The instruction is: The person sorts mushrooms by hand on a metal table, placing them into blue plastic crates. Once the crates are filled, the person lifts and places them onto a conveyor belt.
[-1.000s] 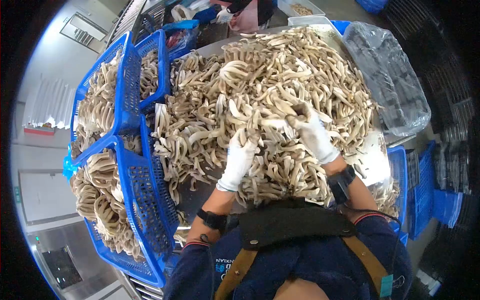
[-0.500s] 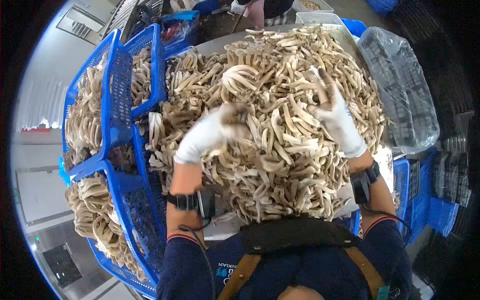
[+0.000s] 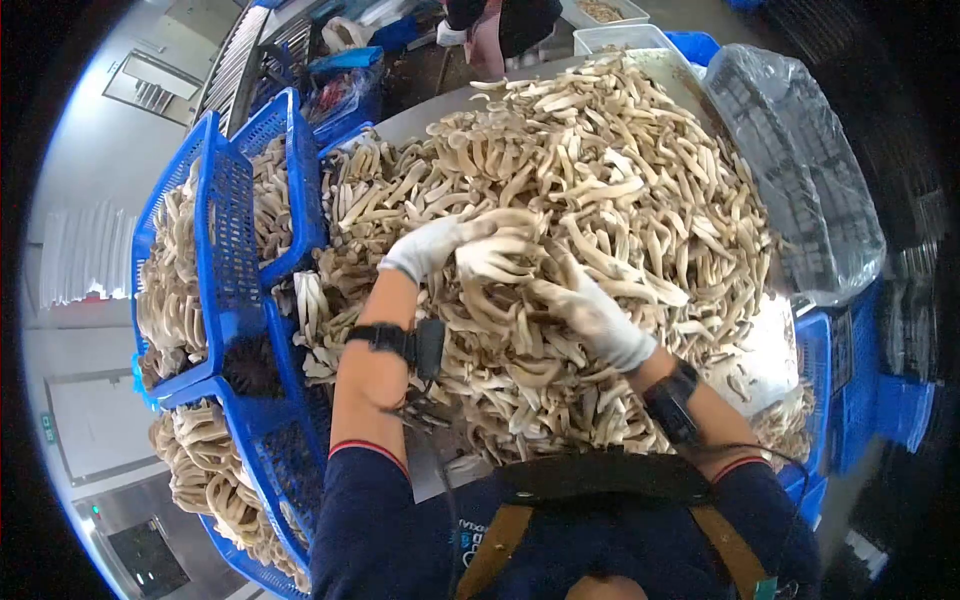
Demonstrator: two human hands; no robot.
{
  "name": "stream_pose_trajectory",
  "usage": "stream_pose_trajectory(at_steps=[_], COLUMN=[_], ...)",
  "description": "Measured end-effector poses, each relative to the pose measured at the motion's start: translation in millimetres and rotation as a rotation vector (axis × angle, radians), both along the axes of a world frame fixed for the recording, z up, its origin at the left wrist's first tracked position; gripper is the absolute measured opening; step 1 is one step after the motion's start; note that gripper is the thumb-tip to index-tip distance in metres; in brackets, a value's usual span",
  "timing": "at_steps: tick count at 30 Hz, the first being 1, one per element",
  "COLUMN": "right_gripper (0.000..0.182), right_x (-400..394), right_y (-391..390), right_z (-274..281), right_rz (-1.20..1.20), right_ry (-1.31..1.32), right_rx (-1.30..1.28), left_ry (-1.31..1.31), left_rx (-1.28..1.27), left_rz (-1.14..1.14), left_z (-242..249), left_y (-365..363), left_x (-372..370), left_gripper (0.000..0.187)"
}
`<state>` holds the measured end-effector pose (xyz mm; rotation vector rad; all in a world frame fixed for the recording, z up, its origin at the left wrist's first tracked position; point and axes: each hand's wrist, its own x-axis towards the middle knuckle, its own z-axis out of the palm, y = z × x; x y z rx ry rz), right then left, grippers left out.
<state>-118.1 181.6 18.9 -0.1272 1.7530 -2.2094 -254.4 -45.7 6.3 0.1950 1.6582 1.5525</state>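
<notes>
A big heap of pale, long-stemmed mushrooms (image 3: 640,180) covers the work table. My left hand (image 3: 435,245), in a white glove, has its fingers wrapped on the left side of a whitish mushroom clump (image 3: 495,255) near the heap's middle. On the clump's right is my right hand (image 3: 595,315), also gloved, its fingers pointing up and left among mushrooms beside the clump. Blur and mushrooms obscure its fingertips, so its hold cannot be made out.
Blue baskets (image 3: 235,240) filled with mushrooms line the left side. A plastic-wrapped stack of trays (image 3: 800,170) lies at the right. More blue baskets (image 3: 815,380) stand below it. Across the table is another person's gloved hand (image 3: 450,35).
Both hands have come closer together at the heap's middle. My left hand has taken hold of the whitish clump. My right hand has moved left and toward my body.
</notes>
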Motion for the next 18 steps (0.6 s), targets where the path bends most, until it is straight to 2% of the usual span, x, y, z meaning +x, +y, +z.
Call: stream_pose_trajectory(at_steps=[1, 2, 3, 4, 5, 6, 7, 8, 9, 10, 12, 13, 14, 15, 17, 18], right_gripper=[0.07, 0.072, 0.074, 0.08, 0.085, 0.089, 0.087, 0.082, 0.082, 0.083, 0.079, 0.077, 0.079, 0.081, 0.08, 0.077], right_x=[5.6, 12.4, 19.4, 32.1, 44.9, 51.8, 54.3, 60.7, 65.5, 65.1, 65.2, 65.2, 69.2, 73.1, 73.6, 74.3], right_y=[-9.3, -19.7, -30.2, -37.1, -44.0, -48.4, -55.9, -56.2, -56.6, -47.0, -32.8, -25.8, -21.5, -17.2, -23.3, -18.3], right_z=[6.0, 1.6, -2.8, 5.6, 14.1, 21.5, 16.9, 15.2, 24.0, 35.2, 45.9, 51.1, 58.8, 66.6, 17.8, 5.1], right_rz=[-0.005, -0.063, -0.119, -0.146, -0.169, -0.139, -0.228, -0.233, -0.237, -0.237, -0.142, -0.088, 0.021, 0.132, 0.047, 0.057], right_ry=[-0.183, -0.107, -0.031, -0.005, 0.021, 0.039, 0.363, 0.369, 0.374, 0.588, 0.788, 0.883, 0.933, 0.992, 0.696, 0.56], right_rx=[-0.118, -0.138, -0.156, -0.233, -0.31, -0.365, 0.0, 0.12, 0.241, 0.669, 0.578, 0.528, 0.654, 0.769, 0.291, 0.135], left_ry=[-0.169, -0.161, -0.027, -0.018, 0.1, 0.2, 0.299, 0.397, 0.343, 0.289, 0.183, 0.043, -0.101, -0.094, -0.068, 0.037], left_rx=[0.221, 0.308, 0.233, 0.493, 0.424, 0.396, 0.361, 0.321, 0.4, 0.479, 0.641, 0.687, 0.723, 0.667, 0.645, 0.625], left_rz=[0.051, 0.147, 0.339, 0.394, 0.557, 0.587, 0.62, 0.655, 0.645, 0.632, 0.598, 0.555, 0.518, 0.55, 0.565, 0.562], left_z=[5.7, 16.5, 8.4, 45.0, 39.6, 45.9, 52.1, 58.2, 51.6, 43.9, 37.7, 36.5, 35.3, 38.2, 41.2, 49.2], left_y=[2.8, 0.5, -7.9, 10.9, 8.8, 16.3, 23.8, 31.2, 36.6, 40.4, 44.4, 36.8, 29.3, 29.7, 37.7, 48.1], left_x=[19.0, 41.9, 56.4, 85.1, 107.1, 128.2, 149.3, 170.4, 191.5, 210.3, 233.3, 238.5, 243.8, 246.7, 244.8, 249.5], left_gripper=[0.052, 0.052, 0.058, 0.063, 0.062, 0.065, 0.069, 0.072, 0.077, 0.081, 0.092, 0.092, 0.092, 0.084, 0.06, 0.054])
